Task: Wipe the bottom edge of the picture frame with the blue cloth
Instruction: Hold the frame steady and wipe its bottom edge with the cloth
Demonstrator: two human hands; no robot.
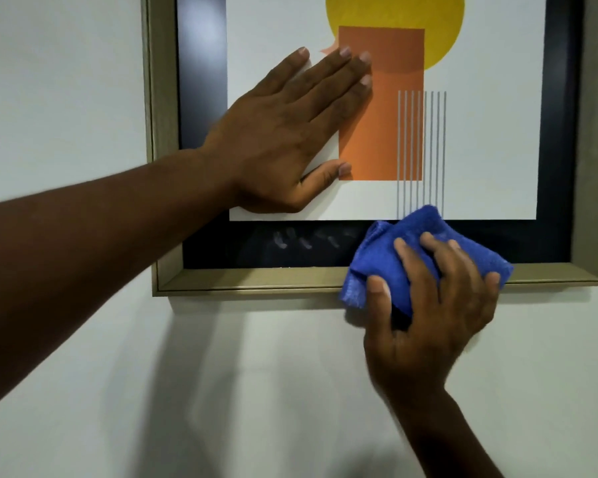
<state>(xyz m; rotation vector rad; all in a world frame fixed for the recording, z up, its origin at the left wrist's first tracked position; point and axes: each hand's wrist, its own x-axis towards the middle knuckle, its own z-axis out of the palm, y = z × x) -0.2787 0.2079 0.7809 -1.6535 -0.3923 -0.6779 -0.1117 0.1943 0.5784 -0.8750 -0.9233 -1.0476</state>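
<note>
1. Frame: pale gold wooden picture frame (256, 282) hanging on a white wall (66, 81), with a black inner border around a print showing a yellow circle, an orange rectangle and thin grey vertical lines.
2. Smudges: whitish finger marks (301, 240) on the black border, just above the bottom rail, left of the cloth.
3. Cloth: bunched blue microfibre cloth (411, 236), pressed over the bottom rail right of its middle, overlapping black border above and wall below.
4. Right hand (432, 312): my fingers (408, 257) curl over the cloth's front, thumb on its lower left edge, gripping it.
5. Left hand (283, 132): spread flat, fingers straight, palm on the glass over the print's lower left; it grips nothing.
</note>
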